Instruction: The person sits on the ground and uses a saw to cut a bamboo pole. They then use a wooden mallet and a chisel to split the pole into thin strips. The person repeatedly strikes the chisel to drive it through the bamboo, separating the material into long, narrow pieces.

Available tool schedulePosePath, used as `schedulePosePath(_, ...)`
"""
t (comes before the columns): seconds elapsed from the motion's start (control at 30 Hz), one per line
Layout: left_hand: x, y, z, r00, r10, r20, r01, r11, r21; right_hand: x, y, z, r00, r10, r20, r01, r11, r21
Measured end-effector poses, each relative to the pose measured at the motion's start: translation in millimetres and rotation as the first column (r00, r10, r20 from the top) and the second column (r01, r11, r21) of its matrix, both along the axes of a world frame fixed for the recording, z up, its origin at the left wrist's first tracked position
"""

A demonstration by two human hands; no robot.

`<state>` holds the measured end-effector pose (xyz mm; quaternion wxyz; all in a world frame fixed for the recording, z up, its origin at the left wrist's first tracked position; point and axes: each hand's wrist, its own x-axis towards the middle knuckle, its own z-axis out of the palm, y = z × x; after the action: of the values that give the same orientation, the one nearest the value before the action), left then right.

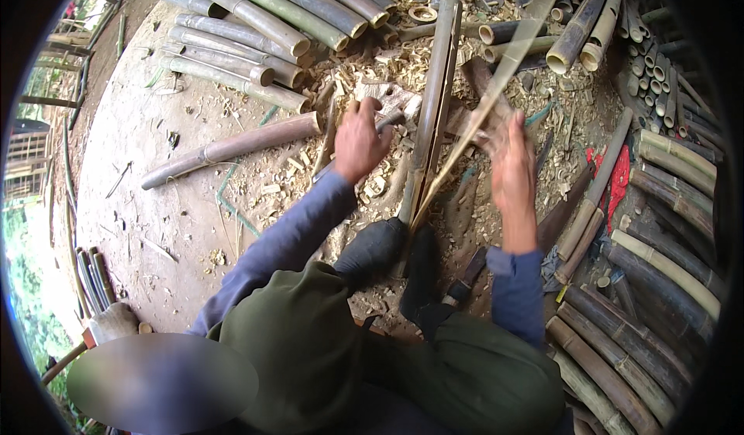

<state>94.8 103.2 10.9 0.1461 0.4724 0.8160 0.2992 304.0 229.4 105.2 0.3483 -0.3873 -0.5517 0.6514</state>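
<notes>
In front of me a long dark bamboo pole reaches away from my feet, with a lengthwise split down its right side. A pale bamboo strip, smeared by motion, leans off to the right from the pole's near end. My left hand is closed on a dark, rod-like tool handle, left of the pole; the rest of the tool is mostly hidden. My right hand, fingers stretched out, is beside the blurred strip. Both dark-shod feet flank the pole's near end.
Wood shavings cover the ground. Cut bamboo lengths lie far left, and a single bamboo piece lies left of me. More stacked bamboo lines the right side, near a red cloth. Another person's blurred shape is lower left.
</notes>
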Motion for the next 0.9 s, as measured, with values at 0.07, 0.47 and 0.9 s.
schedulePosePath(0.07, -20.5, 10.1, -17.9, 1.0, -0.02, -0.019, 0.012, 0.938, -0.348, 13.8, 42.3, -35.4, 0.849, -0.132, 0.512, -0.049, 0.945, 0.324)
schedulePosePath(0.47, -30.8, -21.2, 33.0, 0.334, -0.029, 0.942, -0.34, 0.929, 0.149, 92.5, 128.6, -137.4, 0.37, -0.22, 0.903, -0.346, 0.869, 0.354)
schedulePosePath(0.9, -20.9, -70.2, 31.6, -0.285, -0.168, 0.944, -0.415, 0.909, 0.036, 112.3, 101.4, -46.7, 0.947, -0.04, 0.319, 0.12, 0.965, -0.234)
